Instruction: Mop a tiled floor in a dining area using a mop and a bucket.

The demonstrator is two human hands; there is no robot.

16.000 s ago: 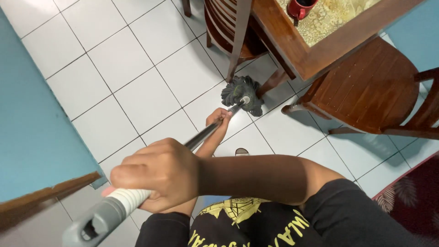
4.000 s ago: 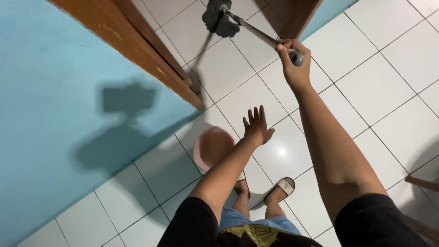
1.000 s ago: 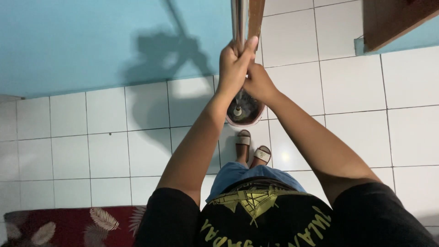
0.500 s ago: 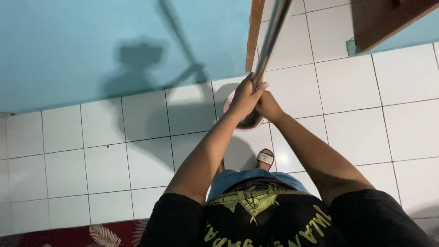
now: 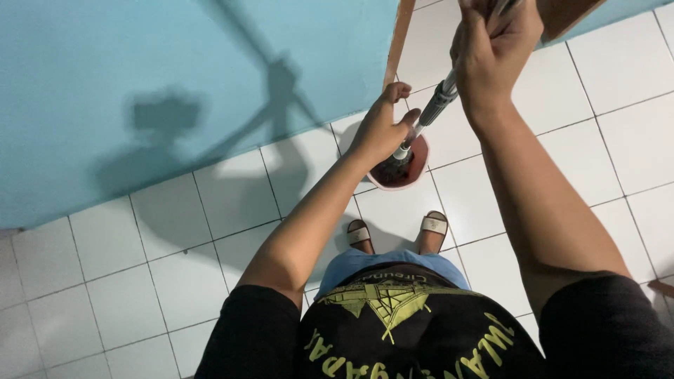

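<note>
Seen from above, a person in a black shirt and blue shorts stands on a white tiled floor (image 5: 140, 267) beside a light blue wall (image 5: 140, 70). Both arms reach forward and down. The right hand (image 5: 495, 49) is clenched around the upper part of a mop handle (image 5: 435, 105), near the top edge of the view. The handle slants down and to the left into a small pink bucket (image 5: 420, 165) on the floor. The dark mop head (image 5: 390, 172) sits inside the bucket. The left hand (image 5: 379, 130) is lower, just above the bucket, with its fingers loosely curled beside the handle; whether it actually grips the handle cannot be told. Two feet in pale sandals (image 5: 434, 224) stand just behind the bucket. A brown wooden door frame (image 5: 399, 35) runs up along the edge of the wall, and the person's shadow falls across the blue wall.
</note>
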